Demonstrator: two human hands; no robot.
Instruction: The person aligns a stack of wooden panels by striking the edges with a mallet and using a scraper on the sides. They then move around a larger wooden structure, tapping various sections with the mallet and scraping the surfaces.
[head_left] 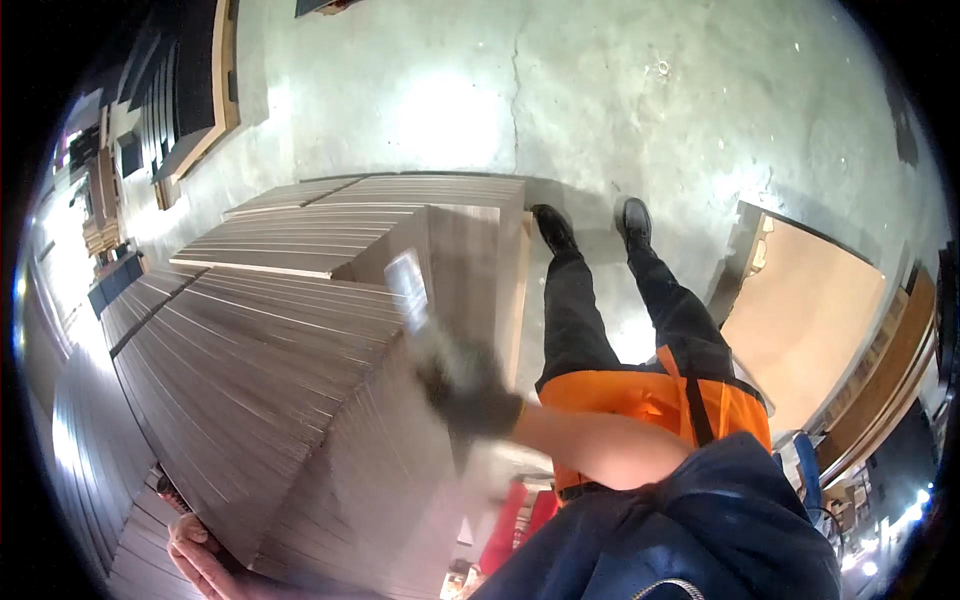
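A pale silver, flat, blade-like tool (408,285), blurred, sits above the stack of long grey-brown panels (270,360), gripped at its lower end by the dark-gloved right hand (470,392), fingers closed round it, presumably leaving the flat end free; the ungloved left hand (200,560) lies with bent fingers by the stack's lower-left edge, its hold impossible to tell; past the upper edge, pale concrete floor (600,100) spreads, giving width for moving

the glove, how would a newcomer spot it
Look to the big board stack left of the legs. Over its right side, at the end of the right forearm, is the glove: dark, with a pale object jutting out, while the left hand is bare.
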